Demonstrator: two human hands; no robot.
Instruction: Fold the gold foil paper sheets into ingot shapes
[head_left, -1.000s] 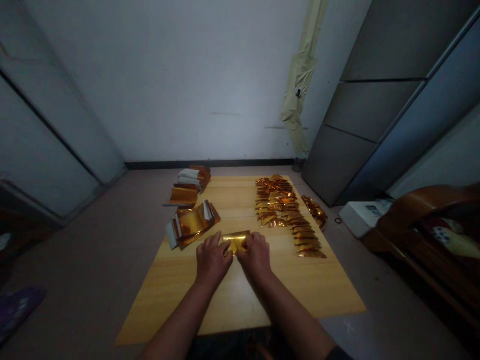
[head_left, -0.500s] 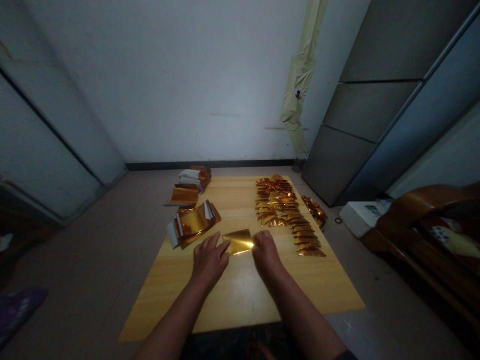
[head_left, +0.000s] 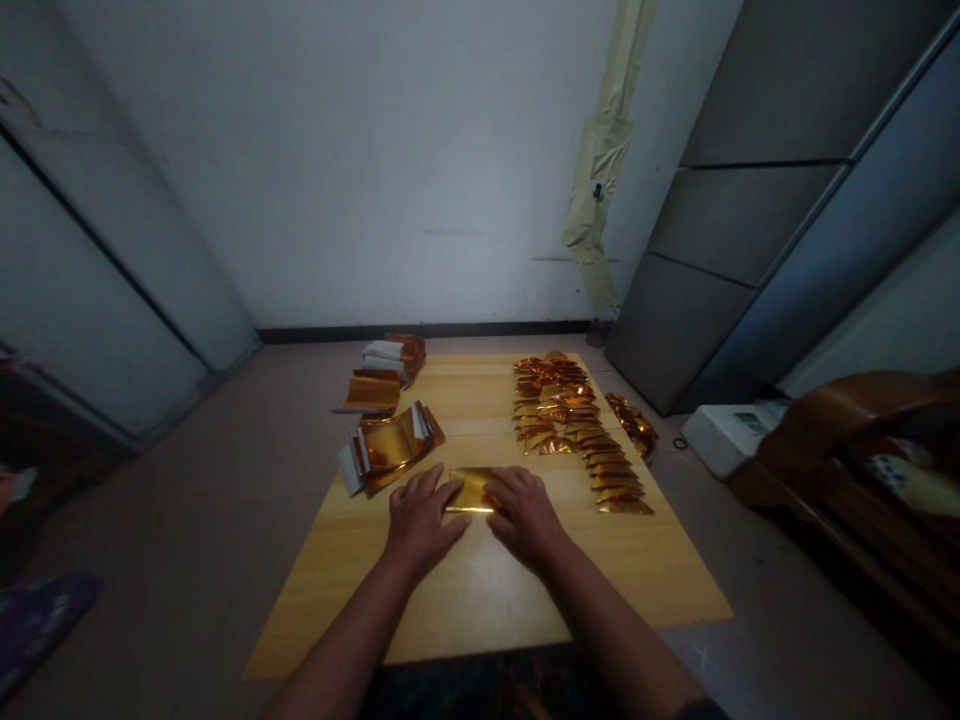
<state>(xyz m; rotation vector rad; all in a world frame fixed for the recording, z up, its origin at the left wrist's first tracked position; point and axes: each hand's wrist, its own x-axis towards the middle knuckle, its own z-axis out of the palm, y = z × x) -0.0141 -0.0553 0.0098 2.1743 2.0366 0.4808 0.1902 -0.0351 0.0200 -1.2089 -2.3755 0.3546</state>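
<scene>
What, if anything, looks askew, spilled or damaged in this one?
Wrinkled tape runs crookedly down the wall, as if patched on roughly. At the left of the table, a far bundle of gold sheets seems to jut past the edge. No spill shows; the gold sheet between left hand and right hand looks undamaged.

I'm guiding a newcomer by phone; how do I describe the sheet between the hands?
On the wooden tabletop before the wall, find the left hand and right hand. The gold sheet lies between them, touched by both. Unlike the piled sheets leftward and folded pieces rightward, it lies alone.
</scene>
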